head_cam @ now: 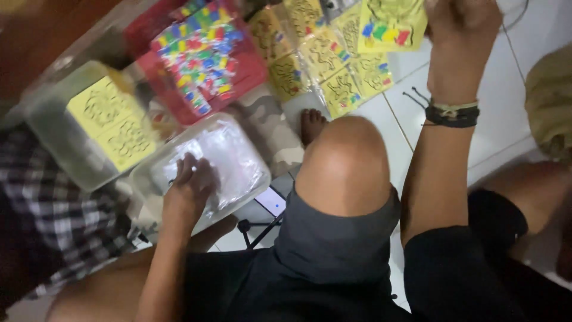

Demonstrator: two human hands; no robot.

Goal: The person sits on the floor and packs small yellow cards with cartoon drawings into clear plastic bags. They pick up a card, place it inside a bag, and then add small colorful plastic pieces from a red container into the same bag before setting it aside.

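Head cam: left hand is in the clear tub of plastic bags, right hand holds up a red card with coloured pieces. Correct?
Not quite. The card in the right hand is yellow, not red; the head view shows it raised at the top of the frame with coloured pieces on it. The rest stands: the left hand rests in the clear tub of plastic bags.

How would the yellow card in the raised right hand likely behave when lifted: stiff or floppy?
The yellow card looks thin and flat, so probably light and somewhat bendy. The right hand holds it by one edge without obvious sagging, suggesting some stiffness. Its seemingly glossy wrap may be slippery.
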